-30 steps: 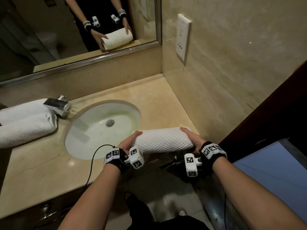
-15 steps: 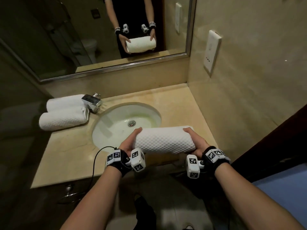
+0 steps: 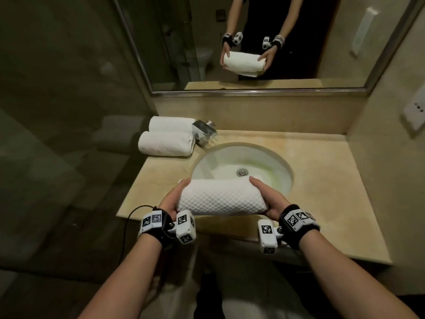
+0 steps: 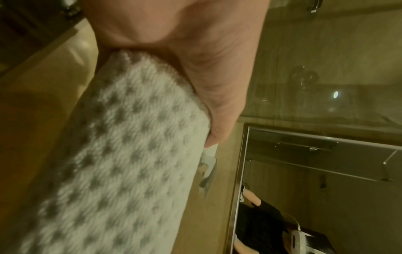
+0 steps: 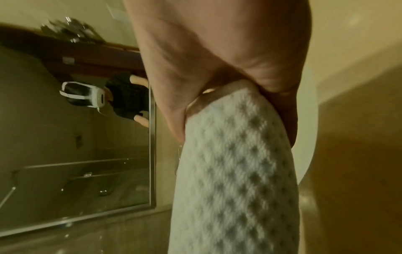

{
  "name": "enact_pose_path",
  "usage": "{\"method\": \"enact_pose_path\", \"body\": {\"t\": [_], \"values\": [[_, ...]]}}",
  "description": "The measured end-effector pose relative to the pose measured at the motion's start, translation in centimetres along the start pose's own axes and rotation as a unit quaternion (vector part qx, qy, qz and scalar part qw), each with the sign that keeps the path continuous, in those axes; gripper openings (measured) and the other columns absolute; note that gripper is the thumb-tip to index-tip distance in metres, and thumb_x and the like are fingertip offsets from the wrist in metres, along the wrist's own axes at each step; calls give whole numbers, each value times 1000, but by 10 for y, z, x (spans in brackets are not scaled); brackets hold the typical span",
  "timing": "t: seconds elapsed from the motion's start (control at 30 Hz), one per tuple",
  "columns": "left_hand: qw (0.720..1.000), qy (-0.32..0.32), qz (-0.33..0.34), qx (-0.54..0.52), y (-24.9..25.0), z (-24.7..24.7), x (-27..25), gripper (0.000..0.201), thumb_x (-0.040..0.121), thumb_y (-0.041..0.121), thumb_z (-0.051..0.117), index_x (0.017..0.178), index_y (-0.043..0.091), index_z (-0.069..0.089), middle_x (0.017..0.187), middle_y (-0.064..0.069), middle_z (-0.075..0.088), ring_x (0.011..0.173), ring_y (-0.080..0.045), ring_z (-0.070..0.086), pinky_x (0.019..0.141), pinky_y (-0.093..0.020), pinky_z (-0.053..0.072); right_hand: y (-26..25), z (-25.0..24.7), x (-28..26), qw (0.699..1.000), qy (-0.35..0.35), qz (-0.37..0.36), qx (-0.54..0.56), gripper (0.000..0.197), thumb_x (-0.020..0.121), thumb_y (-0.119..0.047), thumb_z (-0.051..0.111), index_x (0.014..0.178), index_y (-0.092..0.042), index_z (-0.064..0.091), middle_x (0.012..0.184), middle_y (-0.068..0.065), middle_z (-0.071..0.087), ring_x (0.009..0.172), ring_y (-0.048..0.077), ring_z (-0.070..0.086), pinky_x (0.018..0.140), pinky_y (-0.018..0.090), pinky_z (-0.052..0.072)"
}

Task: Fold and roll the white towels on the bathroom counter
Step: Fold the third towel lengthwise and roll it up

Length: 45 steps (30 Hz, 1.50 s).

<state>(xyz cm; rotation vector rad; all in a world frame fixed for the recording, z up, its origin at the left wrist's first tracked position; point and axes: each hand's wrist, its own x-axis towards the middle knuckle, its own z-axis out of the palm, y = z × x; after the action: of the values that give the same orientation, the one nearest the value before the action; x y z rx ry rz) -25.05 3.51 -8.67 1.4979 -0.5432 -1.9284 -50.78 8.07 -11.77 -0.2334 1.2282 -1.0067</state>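
Note:
A rolled white waffle-weave towel (image 3: 220,199) is held level over the front rim of the sink, clear of the counter. My left hand (image 3: 171,199) cups its left end and my right hand (image 3: 268,199) cups its right end, fingers curled round the roll. The left wrist view shows the towel (image 4: 113,163) running away from my left hand (image 4: 195,60). The right wrist view shows the towel (image 5: 234,171) under my right hand (image 5: 217,51). Two more rolled towels (image 3: 164,143) (image 3: 171,124) lie side by side at the counter's back left.
A chrome faucet (image 3: 204,132) stands right of the two rolled towels, behind the oval sink (image 3: 264,157). The beige counter (image 3: 322,180) stretches right to a wall with an outlet (image 3: 414,111). A mirror (image 3: 299,42) above reflects my hands and the towel. A glass panel borders the left.
Both hands have carried the rolled towel left, from the counter's front right to over the sink's front rim. The head view has swung left with it.

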Motion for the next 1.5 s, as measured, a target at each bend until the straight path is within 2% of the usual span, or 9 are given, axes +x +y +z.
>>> {"method": "enact_pose_path", "body": {"t": [0.2, 0.3, 0.63, 0.83, 1.0, 1.13, 1.2, 1.4, 1.5], "values": [[999, 36, -30, -6, 51, -83, 54, 47, 82, 38, 70, 115, 6, 62, 113, -21, 69, 107, -35, 64, 106, -49, 41, 5, 90, 76, 996, -2, 64, -58, 41, 91, -40, 62, 116, -7, 61, 105, 17, 71, 95, 33, 67, 84, 43, 55], [997, 55, -45, 2, 75, -119, 83, 55, 78, 42, 73, 119, 7, 62, 114, -20, 69, 106, -34, 66, 105, -51, 42, 9, 126, 117, 990, 18, 85, -113, 51, 87, -43, 67, 121, -5, 61, 112, 17, 70, 104, 34, 65, 96, 46, 51], [994, 107, 1, -6, 156, -182, 180, 71, 57, 33, 89, 118, 5, 65, 107, -20, 71, 98, -37, 69, 96, -59, 47, -25, 213, 207, 982, 54, 69, -168, 50, 86, -44, 68, 116, -3, 62, 114, 17, 69, 100, 33, 66, 77, 38, 56], [984, 152, 88, -13, 203, -183, 221, 77, 63, 46, 85, 129, 17, 58, 118, -10, 68, 97, -27, 69, 89, -46, 55, -31, 226, 273, 985, 73, -24, -154, 101, 48, -68, 81, 131, -17, 55, 124, 5, 67, 107, 27, 66, 97, 48, 51], [973, 207, 66, 81, 190, -186, 228, 61, 79, 40, 76, 128, 10, 56, 126, -11, 61, 111, -31, 60, 98, -45, 49, -27, 251, 253, 969, 110, -9, -219, 69, 79, -46, 75, 132, -8, 52, 130, 9, 60, 114, 30, 59, 102, 46, 46], [962, 270, 41, 5, 172, -185, 222, 88, 63, 53, 83, 132, 16, 43, 136, -8, 50, 119, -31, 52, 97, -52, 48, -27, 243, 253, 970, 91, 12, -226, 67, 81, -47, 74, 133, -12, 49, 128, 9, 60, 107, 27, 59, 73, 35, 52], [969, 240, 5, -64, 164, -181, 216, 99, 58, 58, 84, 135, 14, 41, 132, -11, 52, 115, -33, 56, 92, -50, 52, -26, 241, 255, 968, 85, 31, -235, 67, 80, -50, 73, 129, -10, 50, 123, 9, 61, 105, 28, 61, 71, 36, 54], [979, 178, 14, -94, 172, -161, 206, 39, 77, 45, 76, 98, 15, 62, 109, -13, 67, 81, -25, 67, 56, -30, 55, -20, 247, 264, 971, 83, 67, -216, 70, 79, -51, 73, 122, 0, 53, 112, 14, 66, 99, 32, 65, 79, 44, 57], [980, 193, 31, -33, 185, -154, 206, 45, 86, 40, 69, 112, 4, 62, 109, -17, 66, 54, -20, 64, 33, -18, 44, -22, 252, 273, 973, 109, 49, -197, 78, 74, -51, 78, 125, 2, 54, 114, 15, 66, 98, 33, 66, 86, 49, 56]]}}
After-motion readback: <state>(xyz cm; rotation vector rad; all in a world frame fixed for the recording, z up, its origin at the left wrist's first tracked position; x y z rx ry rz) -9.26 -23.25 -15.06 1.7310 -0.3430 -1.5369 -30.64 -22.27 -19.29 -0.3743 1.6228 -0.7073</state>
